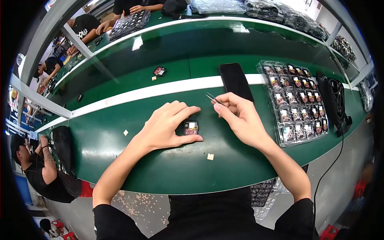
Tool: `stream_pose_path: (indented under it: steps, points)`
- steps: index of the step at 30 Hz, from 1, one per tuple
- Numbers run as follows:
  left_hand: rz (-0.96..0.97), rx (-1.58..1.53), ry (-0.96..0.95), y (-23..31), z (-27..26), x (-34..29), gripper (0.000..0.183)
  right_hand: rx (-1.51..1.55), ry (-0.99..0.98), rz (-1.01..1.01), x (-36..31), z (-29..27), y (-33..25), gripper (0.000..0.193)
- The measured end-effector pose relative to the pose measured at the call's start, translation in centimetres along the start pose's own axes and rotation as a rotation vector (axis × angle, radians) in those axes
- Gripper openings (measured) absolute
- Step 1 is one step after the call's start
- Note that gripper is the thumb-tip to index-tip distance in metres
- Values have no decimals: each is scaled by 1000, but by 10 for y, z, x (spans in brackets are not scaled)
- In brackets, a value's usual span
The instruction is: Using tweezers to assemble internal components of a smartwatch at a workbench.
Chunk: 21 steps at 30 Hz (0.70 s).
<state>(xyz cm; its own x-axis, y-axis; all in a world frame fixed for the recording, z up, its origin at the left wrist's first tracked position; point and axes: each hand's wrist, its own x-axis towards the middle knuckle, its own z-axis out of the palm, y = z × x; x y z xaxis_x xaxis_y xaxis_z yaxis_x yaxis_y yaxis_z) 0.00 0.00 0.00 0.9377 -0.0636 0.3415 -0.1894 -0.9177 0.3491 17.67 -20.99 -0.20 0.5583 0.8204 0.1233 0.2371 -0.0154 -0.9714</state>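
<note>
A small square electronic module (191, 128) with a dark case and a reddish circuit board lies on the green table. My left hand (168, 125) rests beside it, thumb and forefinger spread around its left side, holding nothing that I can see. To the right, my right hand (239, 116) pinches a pair of metal tweezers (212, 98), whose tips point up and to the left, apart from the module. Below the module a small pale square piece (210, 157) lies on the table.
Right of my right hand stands a clear plastic tray (283, 140) filled with similar modules. A black phone (236, 80) lies behind that hand; a coiled black cable (338, 100) is at far right. Another module (160, 71) lies beyond the white strip (132, 96). Co-workers sit at left.
</note>
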Motion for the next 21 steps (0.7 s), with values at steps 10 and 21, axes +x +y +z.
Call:
stream_pose_path:
  steps: [10,21]
  points:
    - [-73,-293,-63,-23,-3,-18,51,74,24,125,-10,6,7,20]
    - [-66,-269,-10,-9,0,-40,47,-161,-56,1,-23,29,6,22]
